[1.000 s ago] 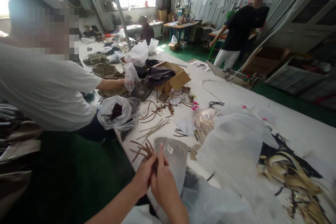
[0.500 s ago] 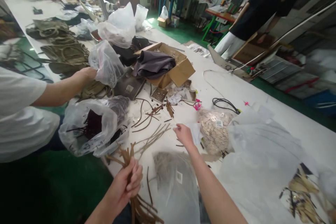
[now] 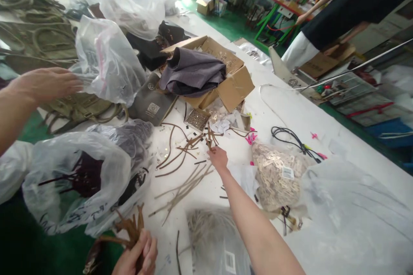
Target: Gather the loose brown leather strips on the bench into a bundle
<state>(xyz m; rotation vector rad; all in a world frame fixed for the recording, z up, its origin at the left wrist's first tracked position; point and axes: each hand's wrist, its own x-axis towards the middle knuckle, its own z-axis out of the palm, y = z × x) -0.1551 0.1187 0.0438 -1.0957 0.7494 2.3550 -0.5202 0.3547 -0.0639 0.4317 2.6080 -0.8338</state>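
While the left hand (image 3: 137,253) clenches a bundle of brown strips (image 3: 130,227) at six o'clock, the right hand (image 3: 218,157), pinching loose strips (image 3: 180,154) at twelve o'clock, risks snagging neighbours and scattering them.

Pretty cramped around my right hand (image 3: 218,157). It's over a scatter of loose brown strips (image 3: 180,154), with the open cardboard box (image 3: 237,84) blocking the far side and a clear bag of small metal tags (image 3: 279,174) just to the right. On the left, two stuffed plastic bags (image 3: 74,180) crowd the table edge, and a co-worker's hand (image 3: 41,84) reaches in above them. Bare white tabletop (image 3: 290,109) opens up beyond the box, apart from a black cable (image 3: 288,137). My left hand (image 3: 137,258) has room off the near edge.
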